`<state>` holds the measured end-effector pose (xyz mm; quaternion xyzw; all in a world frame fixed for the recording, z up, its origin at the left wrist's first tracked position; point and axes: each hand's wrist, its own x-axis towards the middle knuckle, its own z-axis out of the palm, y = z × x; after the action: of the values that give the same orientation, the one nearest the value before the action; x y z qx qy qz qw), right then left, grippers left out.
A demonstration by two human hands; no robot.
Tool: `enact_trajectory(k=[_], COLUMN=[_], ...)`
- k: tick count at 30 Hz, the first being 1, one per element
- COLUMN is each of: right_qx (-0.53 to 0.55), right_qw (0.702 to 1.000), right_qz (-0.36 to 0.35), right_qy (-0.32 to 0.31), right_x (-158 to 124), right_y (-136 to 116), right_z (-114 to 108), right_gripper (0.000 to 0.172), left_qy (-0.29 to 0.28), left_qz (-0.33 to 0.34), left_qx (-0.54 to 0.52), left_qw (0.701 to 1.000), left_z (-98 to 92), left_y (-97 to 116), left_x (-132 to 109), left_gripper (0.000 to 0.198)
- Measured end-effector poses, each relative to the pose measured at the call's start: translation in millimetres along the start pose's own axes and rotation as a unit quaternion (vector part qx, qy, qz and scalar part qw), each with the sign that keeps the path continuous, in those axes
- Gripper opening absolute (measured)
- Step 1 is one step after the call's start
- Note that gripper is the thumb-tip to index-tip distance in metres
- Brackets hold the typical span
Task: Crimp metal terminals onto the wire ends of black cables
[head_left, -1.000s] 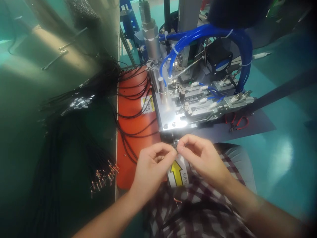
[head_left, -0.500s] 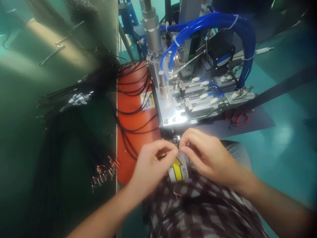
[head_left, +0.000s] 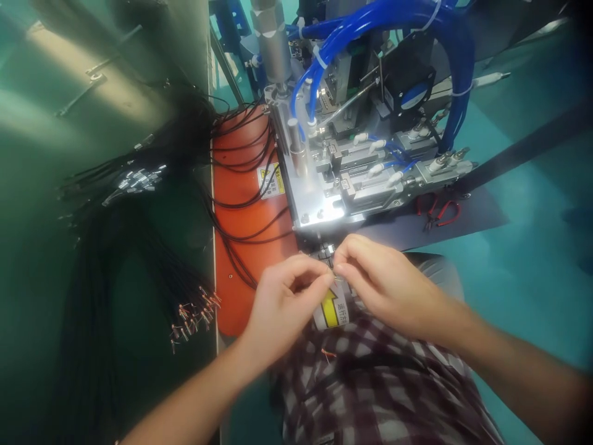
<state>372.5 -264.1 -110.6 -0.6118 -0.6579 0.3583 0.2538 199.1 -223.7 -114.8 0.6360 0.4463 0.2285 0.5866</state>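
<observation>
My left hand (head_left: 291,296) is closed in a pinch, thumb against forefinger, on thin wire ends (head_left: 337,279) that stick out past the fingertips. Just to its right, my right hand (head_left: 384,281) is also pinched, its fingertips close beside the wires. Whatever is between those fingers is too small to make out. Below both hands, a loose stripped wire end (head_left: 328,355) with reddish strands lies over the checked shirt (head_left: 370,395). A label with a yellow arrow (head_left: 330,308) shows under the hands, in front of the machine's small dark fixture (head_left: 324,252).
Ahead stands a metal machine (head_left: 319,191) with blue air hoses (head_left: 365,28). Black cables (head_left: 241,204) cross its orange plate (head_left: 236,247). At left hang bundled cables with copper ends (head_left: 194,315) and metal connectors (head_left: 139,178). Red-handled pliers (head_left: 438,216) lie at right.
The view has shifted slightly, so the machine sits a little farther left and higher. Both hands keep their pinch; the thin wire ends between them show more clearly.
</observation>
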Motion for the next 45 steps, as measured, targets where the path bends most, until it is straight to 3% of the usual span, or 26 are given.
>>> enact_trajectory(k=[6,10,18,25,31,39,45], right_qx=[0.243,0.323,0.316,0.380,0.367,0.330,0.298], right_qw=[0.965,0.936,0.934,0.904,0.910,0.929,0.939], right_qz=[0.097,0.134,0.141,0.172,0.145,0.120,0.108], right_qy=[0.013,0.030,0.090,0.092,0.129,0.115,0.133], right_x=[3.4,1.5,-1.2,-1.9,2.1,1.5,5.2], right_y=[3.7,0.9,-1.9,-1.9,-5.1,-0.8,4.3], right_z=[4.7,10.0,24.6,26.1,29.7,30.3,30.7], right_gripper=[0.016,0.018,0.013,0.015,0.011,0.012,0.009], left_qy=[0.027,0.041,0.046,0.059,0.059,0.039,0.049], left_qz=[-0.076,-0.091,-0.068,-0.083,-0.084,-0.090,-0.052], left_qx=[-0.112,-0.123,-0.102,-0.107,-0.110,-0.081,-0.036], left_qw=[0.990,0.987,0.991,0.989,0.989,0.992,0.997], left_z=[-1.1,-0.4,1.8,2.8,4.9,2.8,5.2], left_y=[1.4,0.9,-0.9,1.5,2.2,2.0,8.1], left_x=[2.8,3.1,2.4,2.7,3.1,8.1,16.0], left_gripper=[0.014,0.016,0.012,0.014,0.014,0.016,0.012])
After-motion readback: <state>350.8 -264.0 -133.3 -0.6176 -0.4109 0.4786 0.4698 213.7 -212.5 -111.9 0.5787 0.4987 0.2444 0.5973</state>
